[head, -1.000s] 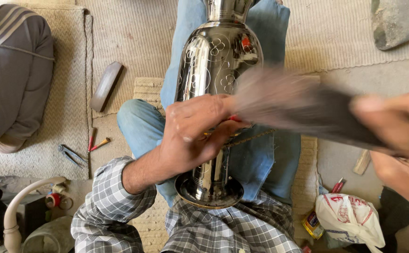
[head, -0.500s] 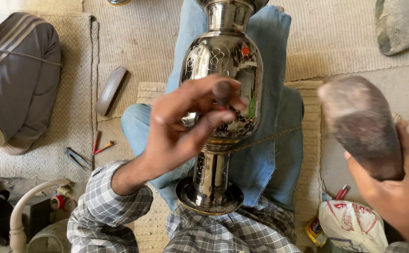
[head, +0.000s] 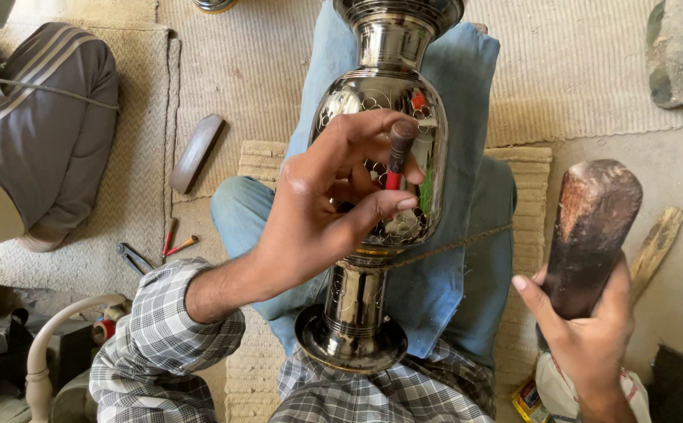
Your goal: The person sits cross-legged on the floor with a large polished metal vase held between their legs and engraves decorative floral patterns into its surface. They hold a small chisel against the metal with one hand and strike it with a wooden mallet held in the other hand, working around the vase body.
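Observation:
A shiny engraved metal vase (head: 380, 94) lies along my lap on my blue-jeaned legs, its foot toward me. My left hand (head: 333, 204) grips a small chisel (head: 398, 153) with a dark head and red shaft, its tip set against the vase's belly. My right hand (head: 588, 329) holds a dark wooden mallet block (head: 592, 227) upright, off to the right and apart from the vase. A thin cord (head: 459, 244) crosses my leg near the vase's neck.
A dark flat block (head: 196, 153) lies on the woven mat at left, with pliers (head: 134, 257) and red-handled tools (head: 175, 241) near it. A grey stone (head: 682, 47) sits top right, a wood stick (head: 654, 247) at right, grey clothing (head: 52, 133) far left.
My right hand has drawn the mallet back from over the vase to the right and stood it upright. My left hand has steadied, with the chisel now plainly visible on the vase.

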